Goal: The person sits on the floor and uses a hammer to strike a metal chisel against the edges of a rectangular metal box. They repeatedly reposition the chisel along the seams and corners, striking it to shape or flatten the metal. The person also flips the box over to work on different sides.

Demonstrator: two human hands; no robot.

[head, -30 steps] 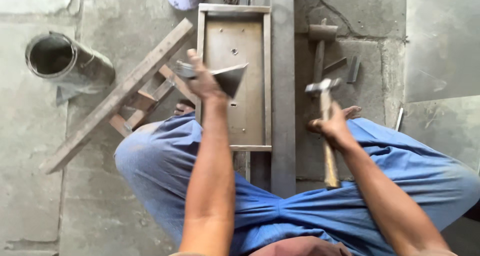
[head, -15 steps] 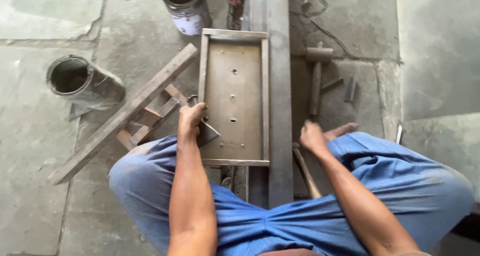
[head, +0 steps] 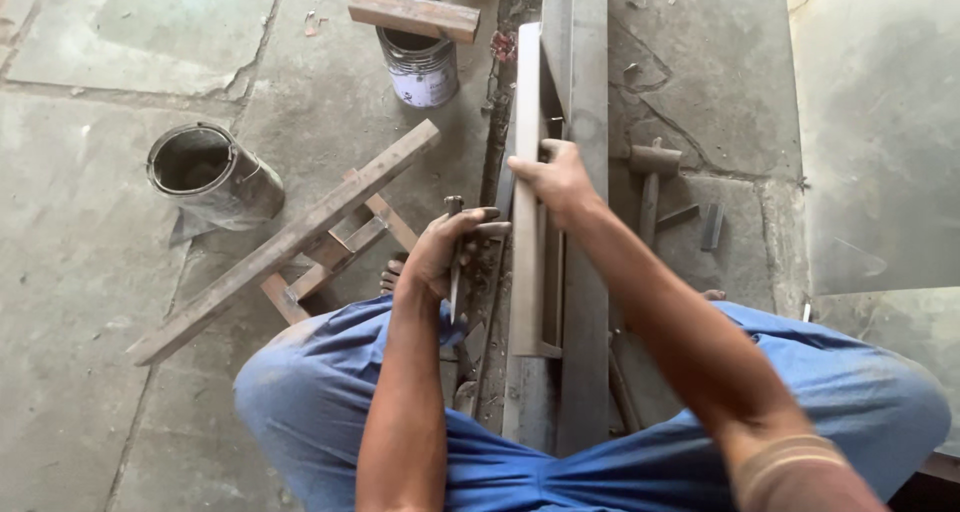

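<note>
I see the metal tray [head: 527,222] standing on its long edge on the steel beam [head: 585,302], its flat face hidden from me. The right hand [head: 555,180] is closed over the tray's upper edge, fingers wrapped around the rim and holding it upright. The left hand [head: 447,252] sits just left of the tray, fingers curled around a thin metal tool [head: 455,257] that hangs downward from the grip; I cannot tell what kind of tool it is. The fingertips of that hand touch or nearly touch the tray's side.

Right of the tray, on the concrete floor [head: 90,272], a hammer [head: 651,187] lies beside the beam, with a short dark metal piece [head: 711,226] just beyond it. Left of the tray, a wooden frame [head: 300,237] lies slanted on the floor. Further left stands a dented metal bucket [head: 205,177], tipped slightly. Beyond the tray's far end, a white paint can [head: 420,67] stands with a wood block [head: 413,14] laid across its top. I note blue trousers [head: 330,412] on both knees, either side of the beam.
</note>
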